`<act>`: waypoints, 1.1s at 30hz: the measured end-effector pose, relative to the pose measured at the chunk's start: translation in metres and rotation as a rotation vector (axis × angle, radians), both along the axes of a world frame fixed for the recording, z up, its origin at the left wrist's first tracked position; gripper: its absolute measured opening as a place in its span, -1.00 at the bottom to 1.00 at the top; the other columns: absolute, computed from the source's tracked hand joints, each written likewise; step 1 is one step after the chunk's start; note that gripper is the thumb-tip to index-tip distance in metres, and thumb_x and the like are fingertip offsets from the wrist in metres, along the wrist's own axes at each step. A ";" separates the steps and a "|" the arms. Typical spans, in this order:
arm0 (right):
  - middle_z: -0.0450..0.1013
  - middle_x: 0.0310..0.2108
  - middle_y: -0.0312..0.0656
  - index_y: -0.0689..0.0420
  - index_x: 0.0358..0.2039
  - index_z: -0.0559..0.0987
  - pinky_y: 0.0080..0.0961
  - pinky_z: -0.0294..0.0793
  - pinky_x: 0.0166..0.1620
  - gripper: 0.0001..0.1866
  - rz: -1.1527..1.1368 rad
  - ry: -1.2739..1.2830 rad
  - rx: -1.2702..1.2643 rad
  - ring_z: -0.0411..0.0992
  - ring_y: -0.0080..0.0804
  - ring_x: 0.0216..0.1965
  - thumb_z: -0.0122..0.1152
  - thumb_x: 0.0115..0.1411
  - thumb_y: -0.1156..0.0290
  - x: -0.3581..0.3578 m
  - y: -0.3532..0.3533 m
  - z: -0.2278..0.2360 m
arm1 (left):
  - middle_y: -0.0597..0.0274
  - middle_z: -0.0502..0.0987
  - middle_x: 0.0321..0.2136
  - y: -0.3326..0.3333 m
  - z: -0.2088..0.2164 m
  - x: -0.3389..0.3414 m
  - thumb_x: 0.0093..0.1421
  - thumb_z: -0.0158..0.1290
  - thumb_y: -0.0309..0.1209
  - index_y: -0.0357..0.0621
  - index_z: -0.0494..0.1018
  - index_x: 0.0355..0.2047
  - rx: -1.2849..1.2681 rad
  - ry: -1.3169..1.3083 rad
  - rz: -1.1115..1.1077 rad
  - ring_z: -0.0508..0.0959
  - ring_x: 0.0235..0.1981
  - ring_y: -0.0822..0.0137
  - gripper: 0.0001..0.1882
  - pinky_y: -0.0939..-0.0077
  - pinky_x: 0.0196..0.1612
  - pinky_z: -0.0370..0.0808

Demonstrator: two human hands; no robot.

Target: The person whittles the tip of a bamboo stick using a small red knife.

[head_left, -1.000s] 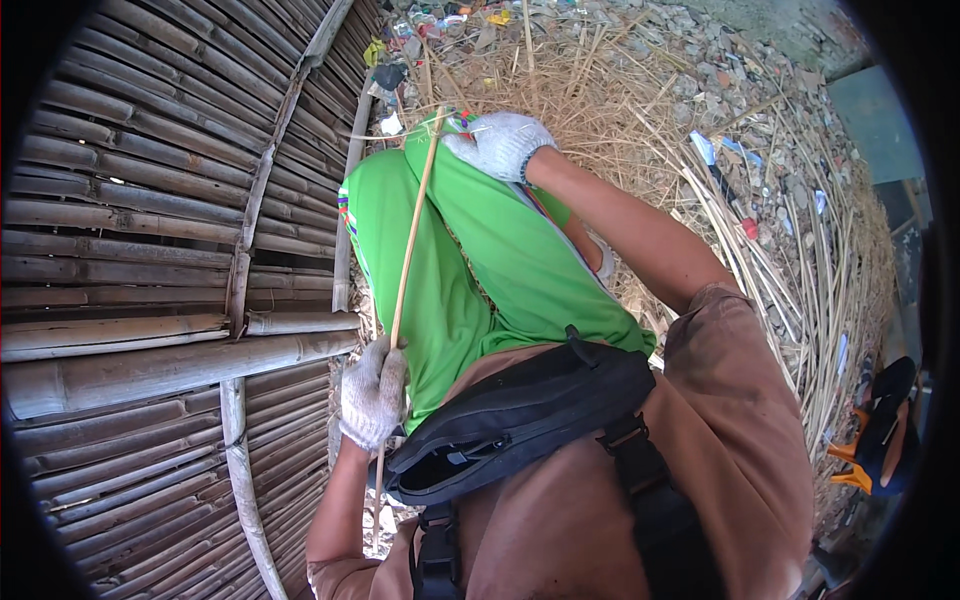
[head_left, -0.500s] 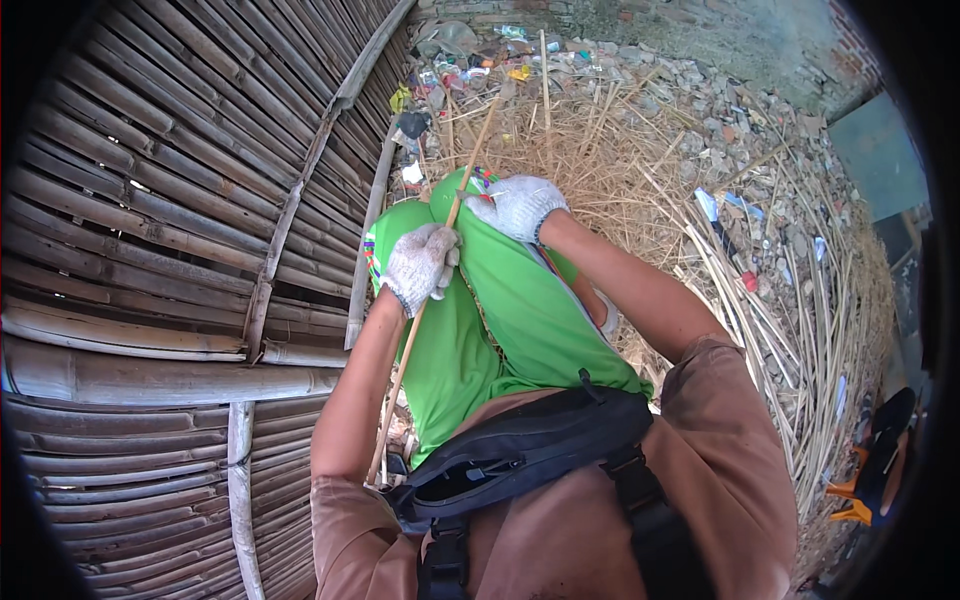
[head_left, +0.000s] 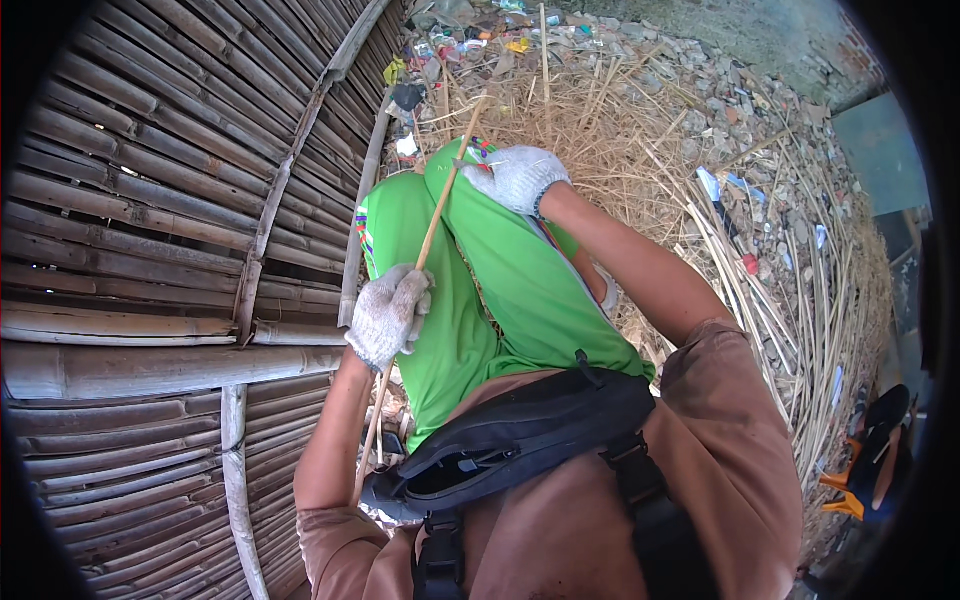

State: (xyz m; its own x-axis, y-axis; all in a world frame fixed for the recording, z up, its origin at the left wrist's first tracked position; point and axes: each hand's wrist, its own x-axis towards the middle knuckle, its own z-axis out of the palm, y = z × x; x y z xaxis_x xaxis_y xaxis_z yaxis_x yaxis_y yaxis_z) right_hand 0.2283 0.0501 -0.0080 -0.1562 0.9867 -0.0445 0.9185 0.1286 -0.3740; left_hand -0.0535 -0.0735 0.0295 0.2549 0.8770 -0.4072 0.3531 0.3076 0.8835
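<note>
A long thin bamboo strip [head_left: 434,222] slants over my green-clad knees, its far end past them and its near end beside my left hip. My left hand [head_left: 390,315], in a pale knitted glove soiled at the fingers, is closed round the strip beside my left thigh. At the knees, my gloved right hand [head_left: 518,180] is closed, its thumb side against the strip's upper part. A small dark blade [head_left: 459,164] shows between that hand and the strip; its handle is hidden by the glove. Pale thin slivers show by the right fingers.
A bamboo slat wall [head_left: 150,200] rises close on my left. Dry shavings [head_left: 570,130] and rubble with litter cover the ground ahead. Long split strips [head_left: 750,320] lie at my right, with an orange-and-black object [head_left: 860,470] beyond. A black waist bag [head_left: 520,440] rests across my lap.
My left hand has slid down and toward me, to the left, and the strip's far end has drawn slightly nearer. My right hand stays at the knees, which have shifted slightly up in view.
</note>
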 end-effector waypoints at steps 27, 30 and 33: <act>0.70 -0.08 0.06 -0.11 -0.15 0.80 0.10 0.63 0.06 -0.23 0.012 -0.054 -0.007 0.66 0.17 -0.04 -0.21 0.43 -0.44 -0.005 -0.003 0.009 | 0.01 0.57 -0.59 -0.004 -0.018 -0.012 0.55 -0.01 -0.14 -0.24 0.57 -0.12 0.378 0.309 -0.117 0.61 -0.62 0.12 -0.63 0.18 -0.46 0.56; 0.70 -0.08 0.08 -0.03 -0.15 0.81 0.10 0.63 0.09 -0.15 0.019 -0.043 0.008 0.67 0.17 -0.02 -0.29 0.43 -0.46 -0.006 -0.002 0.008 | 0.00 0.57 -0.57 0.041 -0.038 0.007 0.53 -0.03 -0.14 -0.22 0.54 -0.21 0.631 0.487 -0.190 0.63 -0.58 0.04 -0.63 0.14 -0.41 0.56; 0.70 -0.07 0.08 -0.05 -0.12 0.81 0.10 0.63 0.08 -0.16 0.016 -0.051 0.027 0.67 0.17 -0.02 -0.29 0.43 -0.45 -0.005 0.002 0.002 | -0.24 0.59 -0.48 0.075 -0.047 0.027 0.51 -0.02 -0.18 -0.23 0.52 -0.22 0.721 0.565 -0.223 0.64 -0.38 -0.26 -0.66 -0.04 -0.22 0.57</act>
State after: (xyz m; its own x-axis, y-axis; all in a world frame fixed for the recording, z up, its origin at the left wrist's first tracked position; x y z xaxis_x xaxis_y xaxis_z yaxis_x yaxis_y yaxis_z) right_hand 0.2237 0.0521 -0.0062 -0.1703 0.9850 -0.0266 0.9340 0.1528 -0.3228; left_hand -0.0270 0.0018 -0.0178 0.3779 0.9204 0.1005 0.7723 -0.3732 0.5140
